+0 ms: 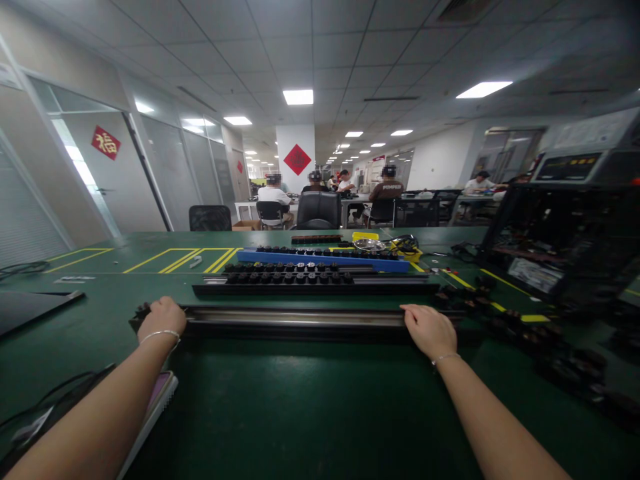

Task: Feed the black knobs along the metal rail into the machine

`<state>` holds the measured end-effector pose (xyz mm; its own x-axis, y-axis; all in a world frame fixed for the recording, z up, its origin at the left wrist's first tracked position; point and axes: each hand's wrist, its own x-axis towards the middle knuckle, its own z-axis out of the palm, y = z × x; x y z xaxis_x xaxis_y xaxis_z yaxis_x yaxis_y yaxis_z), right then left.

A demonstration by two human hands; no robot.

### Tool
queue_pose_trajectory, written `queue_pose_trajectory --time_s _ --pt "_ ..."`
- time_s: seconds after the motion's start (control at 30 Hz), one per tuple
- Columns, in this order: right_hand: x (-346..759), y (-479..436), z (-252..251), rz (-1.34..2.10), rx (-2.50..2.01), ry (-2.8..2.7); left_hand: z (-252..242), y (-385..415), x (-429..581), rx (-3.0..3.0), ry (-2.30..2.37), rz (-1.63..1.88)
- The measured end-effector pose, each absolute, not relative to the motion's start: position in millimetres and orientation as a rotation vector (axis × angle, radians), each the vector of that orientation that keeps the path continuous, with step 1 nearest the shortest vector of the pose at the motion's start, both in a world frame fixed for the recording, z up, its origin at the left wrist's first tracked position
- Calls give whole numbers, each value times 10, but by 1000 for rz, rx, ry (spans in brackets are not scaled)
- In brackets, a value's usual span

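A long black rail with a shiny silver strip along its inside lies across the green table in front of me. My left hand is closed around its left end, where a small dark part sticks out past the fingers. Towards the other end, my right hand wraps over the rail, thumb side facing inward. Just beyond it is a second black rail with rows of round black parts on it. Farther back sits a blue rail, also lined with small dark parts.
Dark loose parts lie along the right side, near an open black machine frame. A white-edged device is beside my left forearm. At the back are a yellow tray and black cables. Several people sit at far tables.
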<state>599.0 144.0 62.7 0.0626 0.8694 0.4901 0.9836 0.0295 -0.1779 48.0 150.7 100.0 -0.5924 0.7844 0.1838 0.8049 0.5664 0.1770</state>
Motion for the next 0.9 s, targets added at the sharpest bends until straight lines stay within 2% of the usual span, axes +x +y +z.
queue_pose_trajectory --time_s 0.37,0.9 --pt "5918 1419 613 -304 -1969 -1727 1074 1483 540 -1360 -2843 -447" --pt "5902 1409 597 -292 -1961 -1696 1025 1519 732 -1468 -2780 -467"
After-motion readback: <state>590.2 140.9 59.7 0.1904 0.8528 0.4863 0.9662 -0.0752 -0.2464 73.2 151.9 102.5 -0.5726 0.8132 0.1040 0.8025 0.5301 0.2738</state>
